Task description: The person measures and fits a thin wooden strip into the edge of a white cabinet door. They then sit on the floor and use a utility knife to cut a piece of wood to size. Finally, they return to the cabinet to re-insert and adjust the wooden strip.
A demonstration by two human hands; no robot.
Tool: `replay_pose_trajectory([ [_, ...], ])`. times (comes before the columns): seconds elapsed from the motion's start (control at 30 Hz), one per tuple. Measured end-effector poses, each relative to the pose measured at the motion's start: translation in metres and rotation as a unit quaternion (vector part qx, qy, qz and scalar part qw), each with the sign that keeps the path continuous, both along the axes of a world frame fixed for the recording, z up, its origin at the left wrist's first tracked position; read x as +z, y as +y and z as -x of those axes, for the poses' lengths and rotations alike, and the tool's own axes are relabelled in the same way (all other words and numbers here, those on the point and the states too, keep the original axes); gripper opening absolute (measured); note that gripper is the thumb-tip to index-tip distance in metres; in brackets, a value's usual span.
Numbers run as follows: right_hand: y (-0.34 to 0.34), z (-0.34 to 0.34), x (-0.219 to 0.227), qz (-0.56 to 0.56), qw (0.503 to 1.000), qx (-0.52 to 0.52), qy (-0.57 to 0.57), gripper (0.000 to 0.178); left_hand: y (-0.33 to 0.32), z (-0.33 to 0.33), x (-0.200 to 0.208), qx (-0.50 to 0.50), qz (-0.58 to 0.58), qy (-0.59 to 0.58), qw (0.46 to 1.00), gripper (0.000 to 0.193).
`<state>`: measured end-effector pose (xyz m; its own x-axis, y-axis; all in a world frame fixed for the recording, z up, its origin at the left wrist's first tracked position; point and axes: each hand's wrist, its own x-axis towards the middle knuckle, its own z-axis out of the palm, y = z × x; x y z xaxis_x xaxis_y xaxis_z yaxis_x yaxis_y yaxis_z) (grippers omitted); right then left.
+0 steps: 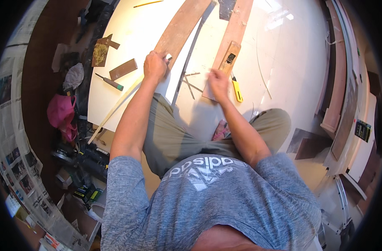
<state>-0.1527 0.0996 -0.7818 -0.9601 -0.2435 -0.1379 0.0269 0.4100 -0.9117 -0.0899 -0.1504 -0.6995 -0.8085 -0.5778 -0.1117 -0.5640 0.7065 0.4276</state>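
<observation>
Wood: Boards, Strip and Plane, with Two Hands

Item 1: brown board (180, 31), flat on the white tabletop (136, 31), its near end by the left hand (155, 66).
Item 2: left hand, fingers curled, pinching a small pale piece (169, 56) above that board.
Item 3: pale strip (116, 108), running from beneath the left wrist over the tabletop's near edge; whether the hand held it could not be told.
Item 4: right hand (218, 85), blurred, at the near end of a wooden plane (231, 54); whether its fingers were spread or pressed together could not be told. Plane lay on a second board (241, 19).
Item 5: yellow knife (238, 92), just right of the right hand; green-handled tool (111, 82) and brown block (123, 69), left of the left forearm.

Handling note, by judgement: small piece wanted a light, firm pinch; strip wanted support, being thin and likely to snap; right wrist needed care near the knife.
</observation>
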Motion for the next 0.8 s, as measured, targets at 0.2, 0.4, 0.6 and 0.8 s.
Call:
replay_pose_trajectory([
  [0.2,0.122,0.024,-0.039,-0.465,0.879,-0.086,-0.058,0.049,-0.006,-0.018,-0.008,-0.007,0.006,-0.007,1.000,0.015],
  [0.4,0.131,0.027,-0.047,-0.423,0.901,-0.018,-0.092,0.048,-0.012,-0.024,-0.010,0.047,-0.047,-0.037,0.997,0.016],
  [0.6,0.091,0.050,-0.015,-0.208,0.925,-0.303,-0.094,0.040,-0.019,-0.029,-0.020,0.059,-0.096,-0.025,0.993,0.021],
  [0.8,0.024,0.028,0.039,0.022,0.989,-0.099,-0.109,0.024,-0.026,-0.034,-0.031,0.065,-0.130,0.000,0.989,0.023],
])
